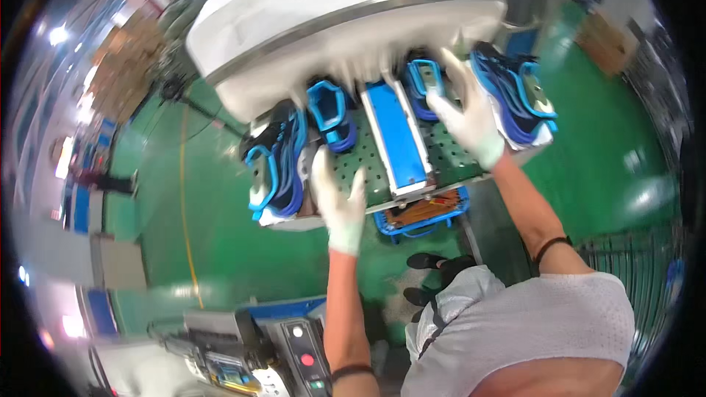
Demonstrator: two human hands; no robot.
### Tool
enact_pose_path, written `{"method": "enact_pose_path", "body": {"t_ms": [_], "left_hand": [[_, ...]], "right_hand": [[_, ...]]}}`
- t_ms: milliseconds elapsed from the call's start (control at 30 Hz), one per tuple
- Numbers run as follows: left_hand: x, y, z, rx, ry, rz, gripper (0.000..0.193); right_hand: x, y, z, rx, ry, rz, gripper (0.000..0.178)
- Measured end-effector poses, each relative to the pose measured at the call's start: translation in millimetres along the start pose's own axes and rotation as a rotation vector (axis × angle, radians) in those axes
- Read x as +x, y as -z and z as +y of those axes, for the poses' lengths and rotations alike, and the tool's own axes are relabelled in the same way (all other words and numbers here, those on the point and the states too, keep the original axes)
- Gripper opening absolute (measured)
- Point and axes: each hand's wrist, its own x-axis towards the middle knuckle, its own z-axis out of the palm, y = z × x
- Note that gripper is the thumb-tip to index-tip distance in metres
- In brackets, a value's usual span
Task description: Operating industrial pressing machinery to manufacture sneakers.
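Observation:
My left hand (341,195), in a white glove, hangs over the front of a dark green perforated tray (368,169). Its thumb and fingers are spread and nothing is in it. Left of it, a blue and black shoe (279,165) lies on its side with its light blue collar toward me. Beyond it is another blue shoe (329,114). My right hand (471,121), gloved too, reaches in with fingers apart between a small blue shoe (424,88) and a blue and black shoe (515,95) at the right. Whether its fingers touch either shoe I cannot tell.
A blue panel with white rails (397,136) divides the tray. A large white machine hood (353,22) overhangs the tray's far side. Below sits a blue-framed crate (423,213). A control box with buttons (305,356) stands at lower left, a wire rack (640,279) at right.

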Motion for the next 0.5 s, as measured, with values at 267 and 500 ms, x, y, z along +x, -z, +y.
{"method": "enact_pose_path", "body": {"t_ms": [267,500], "left_hand": [[57.3,268.0,-28.8,0.263,-0.129,0.254,0.093],[120.2,253.0,-87.1,-0.039,-0.132,-0.133,0.084]], "right_hand": [[-109.0,-5.6,7.8,-0.122,-0.094,0.626,0.087],[-95.0,-39.6,99.8,0.369,-0.172,0.338,0.081]]}}
